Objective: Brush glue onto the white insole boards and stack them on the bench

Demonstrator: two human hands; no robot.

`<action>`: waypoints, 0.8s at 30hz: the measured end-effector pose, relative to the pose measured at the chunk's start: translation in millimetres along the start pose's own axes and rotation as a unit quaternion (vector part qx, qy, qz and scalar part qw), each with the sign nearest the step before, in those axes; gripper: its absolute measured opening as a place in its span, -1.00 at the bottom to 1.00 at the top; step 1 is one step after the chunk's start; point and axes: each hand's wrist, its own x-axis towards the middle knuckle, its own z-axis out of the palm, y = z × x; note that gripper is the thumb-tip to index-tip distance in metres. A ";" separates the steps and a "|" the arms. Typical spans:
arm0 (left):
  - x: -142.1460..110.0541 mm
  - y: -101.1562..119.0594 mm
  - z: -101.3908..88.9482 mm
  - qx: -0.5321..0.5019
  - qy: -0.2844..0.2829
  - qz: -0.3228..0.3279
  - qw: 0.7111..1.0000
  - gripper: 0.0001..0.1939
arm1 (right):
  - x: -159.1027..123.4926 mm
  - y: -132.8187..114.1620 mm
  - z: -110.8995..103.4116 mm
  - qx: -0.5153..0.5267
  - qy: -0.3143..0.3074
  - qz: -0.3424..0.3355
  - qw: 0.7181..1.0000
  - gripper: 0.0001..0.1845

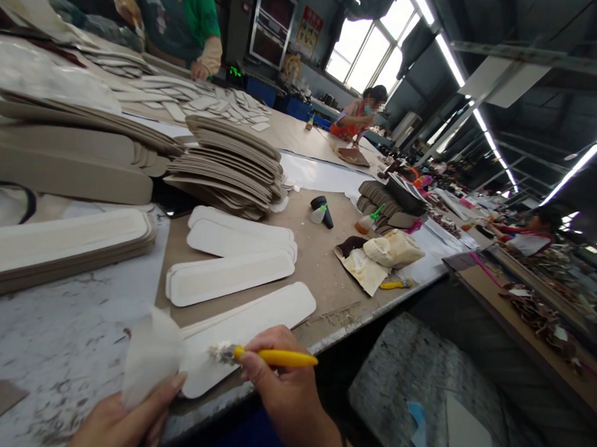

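Our yellow-handled brush (276,358) is in our R hand (283,383), fingers clamped round the handle, bristles at the near end of a white strip (253,328) on the bench (71,352). Our L hand (133,415), just L of it, pinches a pale sheet (154,353). Beyond: more white strips (230,276), then a brown stack (231,166); glue bottle (317,214) w/ green tip near the stack's R side.

Dim shop, bright window w/ glare + overhead tubes; bkgd soft, edges warped, hands (290,390) slightly blurred.
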 end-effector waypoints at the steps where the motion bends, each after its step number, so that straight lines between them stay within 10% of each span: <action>1: -2.3 3.3 -0.2 -0.005 0.001 0.006 1.000 -0.36 | 1.4 -0.8 2.5 0.050 -0.007 0.062 0.997 -0.82; 4: -9.4 13.6 0.2 -0.042 -0.012 0.008 0.999 -0.40 | 7.9 3.7 0.8 0.095 -0.008 0.148 0.984 -0.75; 16: -15.6 21.8 1.1 -0.049 0.002 -0.016 0.999 -0.41 | 10.2 13.1 4.2 0.012 0.021 0.061 0.998 -0.82; 24: -13.3 18.1 3.7 -0.027 0.037 -0.023 0.999 -0.42 | 35.4 51.2 -72.6 -0.259 0.115 -0.132 0.950 -0.88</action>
